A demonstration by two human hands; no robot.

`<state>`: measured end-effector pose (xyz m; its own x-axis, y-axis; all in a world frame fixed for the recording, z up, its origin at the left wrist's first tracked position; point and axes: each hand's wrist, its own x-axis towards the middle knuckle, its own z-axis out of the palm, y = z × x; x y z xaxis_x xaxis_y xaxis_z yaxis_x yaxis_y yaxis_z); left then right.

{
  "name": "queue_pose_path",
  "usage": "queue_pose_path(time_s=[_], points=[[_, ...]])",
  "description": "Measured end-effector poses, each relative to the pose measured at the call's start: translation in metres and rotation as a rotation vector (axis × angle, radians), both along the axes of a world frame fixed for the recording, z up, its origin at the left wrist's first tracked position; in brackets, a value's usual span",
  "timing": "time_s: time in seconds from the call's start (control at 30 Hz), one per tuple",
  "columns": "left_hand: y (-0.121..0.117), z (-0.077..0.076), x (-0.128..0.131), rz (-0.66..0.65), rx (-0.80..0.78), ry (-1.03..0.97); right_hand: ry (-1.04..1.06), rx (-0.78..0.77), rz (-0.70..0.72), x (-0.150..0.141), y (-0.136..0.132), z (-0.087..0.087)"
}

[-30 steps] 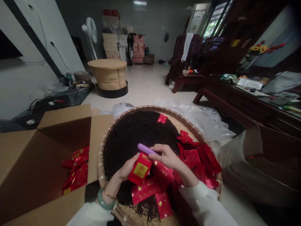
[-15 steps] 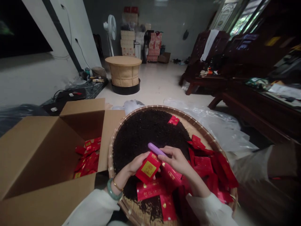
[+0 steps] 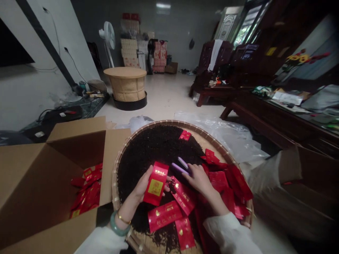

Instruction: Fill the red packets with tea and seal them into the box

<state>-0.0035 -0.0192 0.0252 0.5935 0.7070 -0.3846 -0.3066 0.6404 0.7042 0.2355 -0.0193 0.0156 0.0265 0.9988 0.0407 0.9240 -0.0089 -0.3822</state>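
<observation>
My left hand (image 3: pixel 144 183) grips a red packet (image 3: pixel 160 173) with gold lettering and a yellow label, held upright over the tray. In my right hand (image 3: pixel 198 177) is a purple hand-held bag sealer (image 3: pixel 181 168); its two arms stand apart, clear of the packet. Both hands are above a round woven bamboo tray (image 3: pixel 118 155) heaped with dark loose tea leaves (image 3: pixel 150 144). Under and beside them lie a red packet with tea at its mouth (image 3: pixel 182 195), another red packet (image 3: pixel 164 216) and one nearer the tray's front (image 3: pixel 184 233).
An open cardboard box (image 3: pixel 23 180) on the left holds several red packets (image 3: pixel 88 192). More red pouches (image 3: pixel 219 181) pile up at the tray's right. One small packet (image 3: pixel 184 134) lies on the tea. Clear plastic sheeting (image 3: pixel 225 132) and a dark wooden table (image 3: pixel 254 113) are beyond.
The purple sealer has come off the packet's top edge and its arms have spread. My left hand has turned the packet more upright and moved it slightly left. The camera view has shifted.
</observation>
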Motion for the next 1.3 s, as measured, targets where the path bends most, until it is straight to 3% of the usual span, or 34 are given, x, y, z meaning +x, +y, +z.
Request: queue_pose_path(time_s=[0.07, 0.13, 0.2, 0.27, 0.37, 0.47, 0.7, 1.03, 1.17, 1.23, 1.3], points=[[-0.002, 0.003, 0.002, 0.081, 0.037, 0.028, 0.107, 0.071, -0.001, -0.009, -0.003, 0.001], [-0.004, 0.005, 0.005, 0.137, 0.064, 0.068, 0.377, 0.121, 0.04, -0.026, -0.005, 0.005], [-0.006, 0.007, 0.008, 0.164, 0.088, 0.117, 0.7, 0.068, 0.097, -0.047, -0.006, 0.009], [-0.006, 0.006, 0.01, 0.178, 0.138, 0.18, 0.868, 0.023, 0.062, -0.066, -0.007, 0.011], [-0.003, 0.005, 0.009, 0.22, 0.291, 0.326, 0.955, -0.005, 0.026, -0.08, -0.008, 0.011], [0.0, 0.005, 0.009, 0.261, 0.418, 0.483, 0.984, -0.024, 0.074, -0.078, -0.011, 0.011], [-0.008, 0.01, 0.018, 0.286, 0.461, 0.563, 1.254, -0.19, -0.02, -0.067, -0.018, 0.012], [-0.023, 0.01, 0.023, 0.307, 0.295, 0.482, 1.153, -0.135, -0.009, -0.065, -0.021, 0.001], [-0.022, 0.001, 0.03, 0.416, 0.32, 0.502, 1.151, -0.141, -0.019, -0.05, -0.022, -0.005], [-0.018, -0.003, 0.03, 0.49, 0.369, 0.548, 1.055, -0.088, -0.019, -0.038, -0.029, -0.005], [-0.011, -0.003, 0.02, 0.596, 0.435, 0.616, 0.803, -0.015, 0.036, -0.027, -0.043, -0.004]])
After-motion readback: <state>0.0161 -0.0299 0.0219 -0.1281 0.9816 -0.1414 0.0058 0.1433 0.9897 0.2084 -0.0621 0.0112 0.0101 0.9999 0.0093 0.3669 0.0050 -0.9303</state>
